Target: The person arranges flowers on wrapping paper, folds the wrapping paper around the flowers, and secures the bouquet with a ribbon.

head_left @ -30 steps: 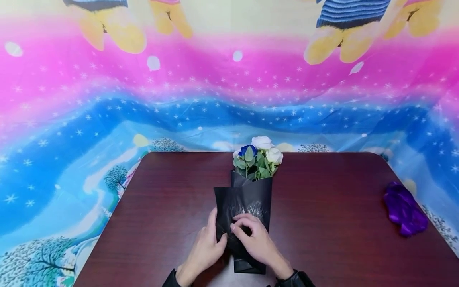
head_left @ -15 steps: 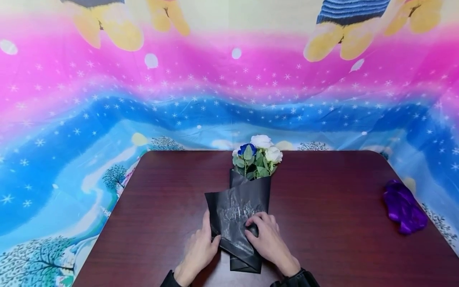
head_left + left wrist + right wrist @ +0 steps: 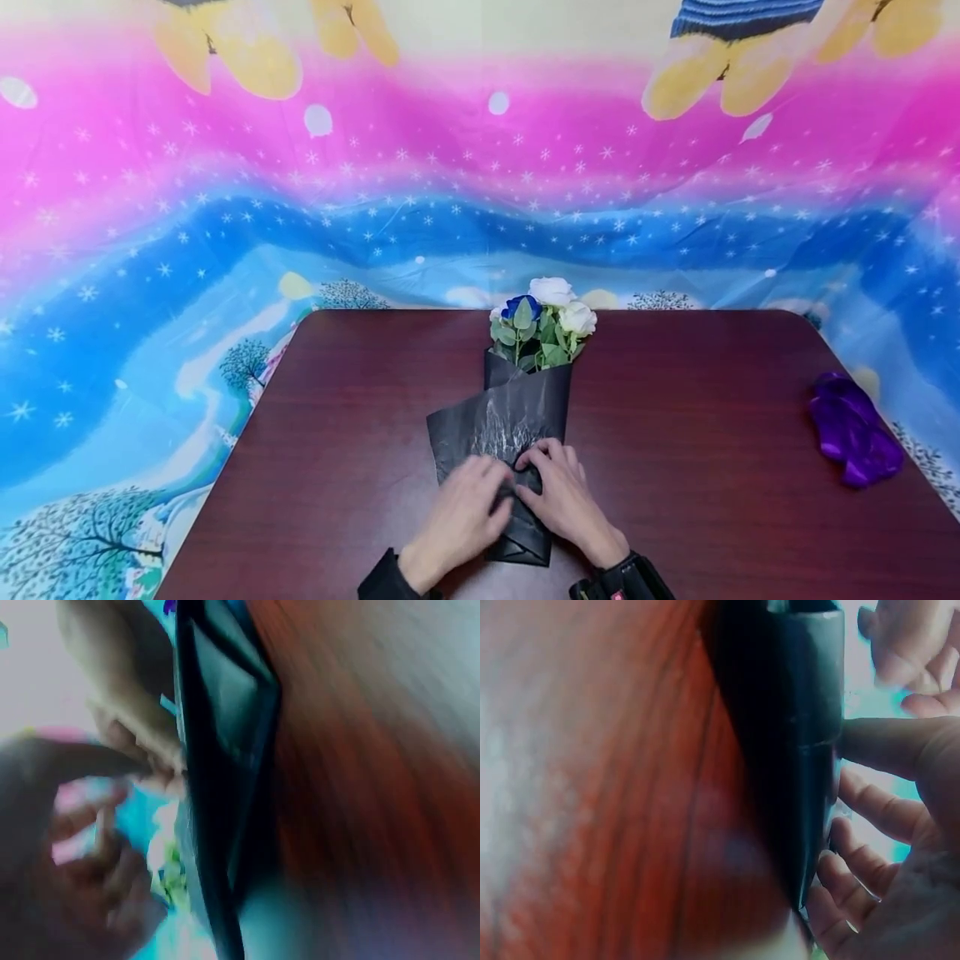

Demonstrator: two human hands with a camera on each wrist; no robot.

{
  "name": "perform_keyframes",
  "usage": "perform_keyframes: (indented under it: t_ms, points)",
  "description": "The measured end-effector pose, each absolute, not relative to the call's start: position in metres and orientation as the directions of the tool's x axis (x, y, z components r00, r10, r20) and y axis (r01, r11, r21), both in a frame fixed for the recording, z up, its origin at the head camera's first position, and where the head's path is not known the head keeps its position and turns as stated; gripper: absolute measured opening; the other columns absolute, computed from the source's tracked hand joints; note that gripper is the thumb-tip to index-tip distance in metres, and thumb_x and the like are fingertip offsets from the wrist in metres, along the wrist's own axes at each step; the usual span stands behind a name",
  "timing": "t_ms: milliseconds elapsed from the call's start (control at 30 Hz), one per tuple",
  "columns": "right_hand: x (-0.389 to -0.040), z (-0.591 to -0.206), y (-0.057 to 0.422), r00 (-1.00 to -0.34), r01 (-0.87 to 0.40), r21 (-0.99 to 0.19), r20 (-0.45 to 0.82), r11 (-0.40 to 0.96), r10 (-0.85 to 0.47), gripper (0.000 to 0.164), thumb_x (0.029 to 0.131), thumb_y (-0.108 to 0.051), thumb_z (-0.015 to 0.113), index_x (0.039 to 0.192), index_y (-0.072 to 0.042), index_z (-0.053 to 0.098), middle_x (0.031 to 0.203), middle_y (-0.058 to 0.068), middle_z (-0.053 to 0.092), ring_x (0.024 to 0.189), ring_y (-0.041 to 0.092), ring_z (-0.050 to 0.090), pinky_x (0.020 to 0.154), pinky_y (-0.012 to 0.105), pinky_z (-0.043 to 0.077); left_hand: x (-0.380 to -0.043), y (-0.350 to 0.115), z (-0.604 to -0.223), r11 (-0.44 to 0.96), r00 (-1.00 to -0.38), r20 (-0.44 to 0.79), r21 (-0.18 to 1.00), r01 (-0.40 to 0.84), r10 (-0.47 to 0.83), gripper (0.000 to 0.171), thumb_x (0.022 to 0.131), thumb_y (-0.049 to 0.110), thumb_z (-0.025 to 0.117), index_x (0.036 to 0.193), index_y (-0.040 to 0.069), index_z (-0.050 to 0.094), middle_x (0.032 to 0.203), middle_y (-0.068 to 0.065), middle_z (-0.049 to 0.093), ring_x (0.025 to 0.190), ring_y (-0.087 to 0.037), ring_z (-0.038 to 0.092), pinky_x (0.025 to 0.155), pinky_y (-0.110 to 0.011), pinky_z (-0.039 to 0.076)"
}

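A bouquet of white roses (image 3: 577, 319) and a blue rose (image 3: 523, 310) with green leaves lies on the table, its stems wrapped in black wrapping paper (image 3: 498, 412). The paper's left flap spreads out to a loose corner. My right hand (image 3: 566, 496) rests on the right side of the wrap; thumb and fingertips touch the paper apart from each other, as the right wrist view shows. Over the lower middle of the paper is my left hand (image 3: 465, 510), fingers loosely bent near the right fingertips. It looks blurred and free of the paper in the left wrist view.
A bunched purple ribbon or cloth (image 3: 855, 429) lies at the right edge of the dark red-brown table (image 3: 675, 417). Behind the table hangs a colourful printed backdrop (image 3: 480, 233) with snowflakes and trees.
The paper flap was spread leftward. My left hand let go of its left edge and moved right, over the wrap. My right hand shifted right, then stayed on the paper.
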State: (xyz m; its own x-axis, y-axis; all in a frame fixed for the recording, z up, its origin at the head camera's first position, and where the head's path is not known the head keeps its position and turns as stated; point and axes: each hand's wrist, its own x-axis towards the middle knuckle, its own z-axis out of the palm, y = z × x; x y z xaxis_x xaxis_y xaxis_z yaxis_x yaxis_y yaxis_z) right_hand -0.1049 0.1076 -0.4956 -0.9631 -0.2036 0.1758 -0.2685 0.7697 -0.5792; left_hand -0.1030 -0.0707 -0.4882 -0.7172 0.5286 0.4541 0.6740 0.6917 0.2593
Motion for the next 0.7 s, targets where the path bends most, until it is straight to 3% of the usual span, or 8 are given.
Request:
perform_keyframes:
  t_ms: [133, 233, 333, 433, 600, 700]
  points:
    - [-0.107, -0.494, 0.113, -0.958, -0.288, -0.59, 0.173, 0.754, -0.231, 0.016, 0.081, -0.015, 0.075, 0.094, -0.017, 0.065, 0.111, 0.004, 0.052, 0.102, 0.03, 0.047, 0.083, 0.05, 0.04, -0.104, -0.057, -0.49, 0.591, -0.637, 0.325, 0.241, 0.77, 0.699, 0.016, 0.078, 0.014, 0.066, 0.083, 0.017, 0.051, 0.079, 0.009, 0.044, 0.072, -0.009, 0.043, 0.063, -0.022, 0.037]
    - [-0.109, -0.491, 0.119, -0.958, -0.285, -0.619, 0.161, 0.732, -0.237, 0.011, 0.085, -0.01, 0.071, 0.093, -0.014, 0.064, 0.106, 0.003, 0.053, 0.101, 0.027, 0.05, 0.085, 0.046, 0.042, -0.106, -0.056, -0.493, 0.594, -0.638, 0.283, 0.233, 0.77, 0.716, 0.018, 0.079, 0.017, 0.067, 0.081, 0.017, 0.049, 0.077, 0.01, 0.04, 0.068, -0.008, 0.039, 0.062, -0.02, 0.033]
    - [-0.11, -0.488, 0.125, -0.964, -0.262, -0.602, 0.128, 0.754, -0.233, 0.009, 0.087, -0.01, 0.068, 0.085, -0.016, 0.061, 0.091, -0.004, 0.052, 0.089, 0.018, 0.051, 0.078, 0.037, 0.043, -0.108, -0.057, -0.494, 0.587, -0.649, 0.253, 0.28, 0.759, 0.718, 0.016, 0.082, 0.018, 0.067, 0.084, 0.016, 0.051, 0.077, 0.009, 0.042, 0.069, -0.009, 0.04, 0.064, -0.02, 0.035]
    - [-0.114, -0.486, 0.133, -0.958, -0.275, -0.532, 0.082, 0.801, -0.275, 0.016, 0.085, -0.011, 0.066, 0.075, -0.019, 0.056, 0.077, -0.009, 0.046, 0.074, 0.012, 0.047, 0.067, 0.03, 0.04, -0.113, -0.056, -0.494, 0.576, -0.669, 0.21, 0.369, 0.73, 0.713, 0.017, 0.085, 0.013, 0.064, 0.099, 0.01, 0.054, 0.076, 0.008, 0.045, 0.068, -0.008, 0.044, 0.062, -0.019, 0.036]
    - [-0.123, -0.486, 0.138, -0.919, -0.372, -0.417, 0.042, 0.829, -0.392, 0.021, 0.083, -0.014, 0.062, 0.067, -0.02, 0.049, 0.07, -0.008, 0.04, 0.063, 0.012, 0.04, 0.059, 0.029, 0.035, -0.126, -0.053, -0.493, 0.568, -0.7, 0.143, 0.483, 0.666, 0.699, 0.047, 0.087, 0.005, 0.058, 0.132, 0.002, 0.045, 0.077, 0.0, 0.059, 0.064, -0.006, 0.053, 0.057, -0.018, 0.04]
    - [-0.127, -0.491, 0.136, -0.891, -0.443, -0.328, 0.059, 0.834, -0.45, 0.023, 0.083, -0.018, 0.061, 0.067, -0.019, 0.045, 0.07, -0.007, 0.037, 0.062, 0.014, 0.038, 0.059, 0.029, 0.034, -0.129, -0.052, -0.492, 0.592, -0.72, 0.115, 0.49, 0.64, 0.684, 0.05, 0.089, 0.005, 0.056, 0.137, 0.004, 0.044, 0.088, -0.006, 0.066, 0.072, -0.01, 0.06, 0.062, -0.022, 0.045]
